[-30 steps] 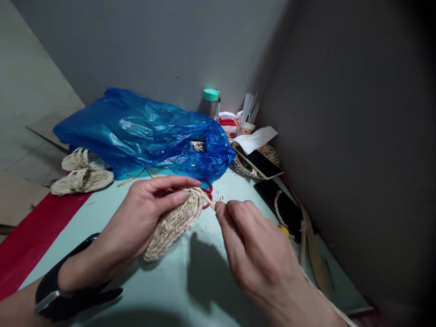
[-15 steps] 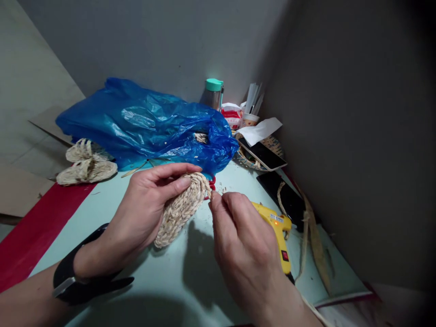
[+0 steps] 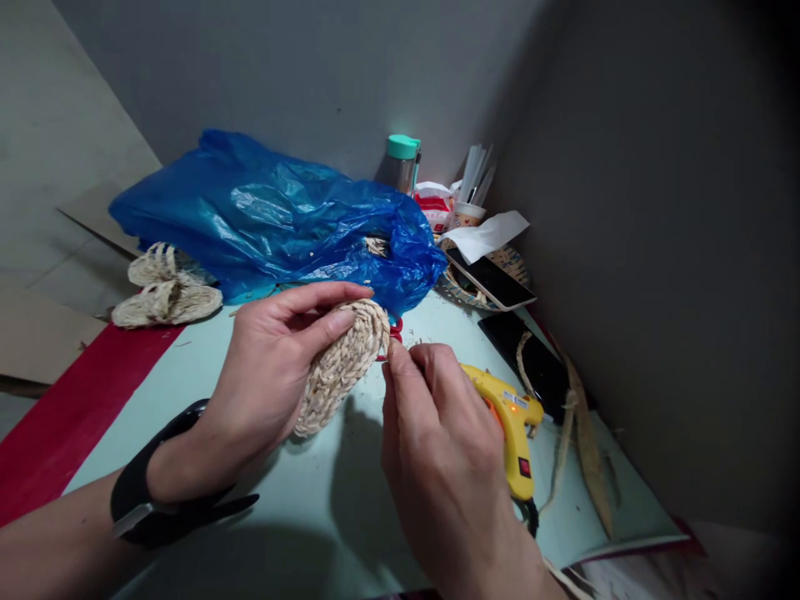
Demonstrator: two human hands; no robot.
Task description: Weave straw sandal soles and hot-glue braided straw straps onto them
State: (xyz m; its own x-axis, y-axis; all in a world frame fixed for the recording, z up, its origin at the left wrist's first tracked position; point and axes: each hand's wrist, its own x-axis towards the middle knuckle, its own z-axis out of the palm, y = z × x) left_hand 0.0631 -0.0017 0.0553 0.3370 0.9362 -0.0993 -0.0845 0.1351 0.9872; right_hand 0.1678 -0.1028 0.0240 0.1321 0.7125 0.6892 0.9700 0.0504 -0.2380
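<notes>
My left hand (image 3: 268,367) grips a woven straw shoe sole (image 3: 341,367), thumb on its upper face and index finger along the far edge. The sole is oval, pale, made of coiled braid, and held tilted above the table. At its right end my right hand (image 3: 443,442) is closed in a pinch on the straw braid (image 3: 386,335) running along the rim; the fingertips hide most of what they hold. Just behind them, red scissor handles (image 3: 397,327) show in part. A yellow glue gun (image 3: 516,429) with a lit orange light lies right of my right hand.
A large blue plastic bag (image 3: 268,217) lies at the back. Two small straw slippers (image 3: 168,304) sit at left. At back right are a bottle (image 3: 400,167), a cup of glue sticks (image 3: 468,213), a basket (image 3: 516,271) with a phone (image 3: 493,279), a black phone (image 3: 531,367) and straw strips (image 3: 587,450).
The view has shifted slightly, so the surroundings sit a little higher and further right. My right fingertips have moved slightly closer to the sole's edge. Both grips stay the same.
</notes>
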